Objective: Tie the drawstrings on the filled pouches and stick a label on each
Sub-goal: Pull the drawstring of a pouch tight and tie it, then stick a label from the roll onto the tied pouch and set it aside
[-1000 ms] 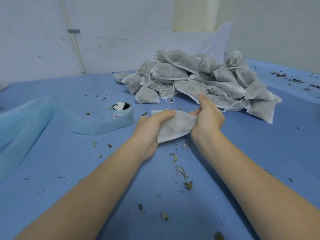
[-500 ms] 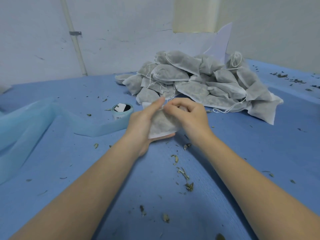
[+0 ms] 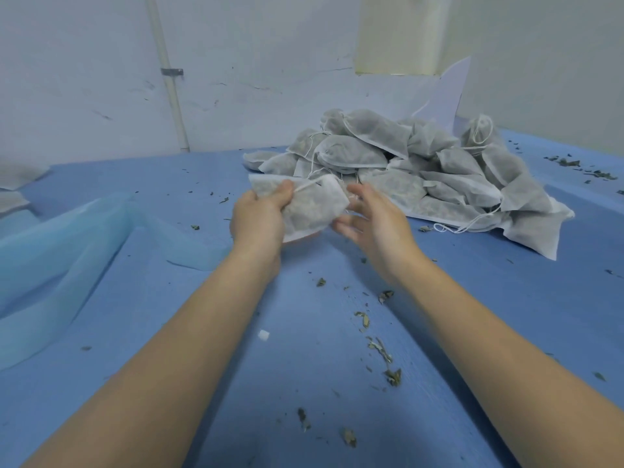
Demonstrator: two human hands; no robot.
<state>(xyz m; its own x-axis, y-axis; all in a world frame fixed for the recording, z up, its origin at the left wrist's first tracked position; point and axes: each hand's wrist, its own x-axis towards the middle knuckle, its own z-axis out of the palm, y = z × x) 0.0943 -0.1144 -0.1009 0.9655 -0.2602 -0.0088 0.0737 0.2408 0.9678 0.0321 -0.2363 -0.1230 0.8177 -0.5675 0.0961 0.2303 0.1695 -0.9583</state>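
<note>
My left hand (image 3: pixel 260 219) grips a filled white pouch (image 3: pixel 312 207) above the blue table, thumb on top near its gathered neck. A white drawstring (image 3: pixel 305 186) runs across the top of the pouch. My right hand (image 3: pixel 373 219) is just right of the pouch, fingers spread and relaxed, fingertips close to its lower edge and holding nothing. Behind lies a heap of filled pouches (image 3: pixel 422 173) with loose strings. The label roll is hidden behind my left hand and the pouch.
A folded pale blue cloth (image 3: pixel 67 251) lies on the table's left side. Dried herb bits (image 3: pixel 381 352) are scattered between my arms, with a small white scrap (image 3: pixel 264 335) near my left forearm. Flat white pouches (image 3: pixel 17 179) sit at the far left edge.
My right hand has let go of the pouch and opened to its right. My left hand has raised and turned the pouch, which now covers the label roll.
</note>
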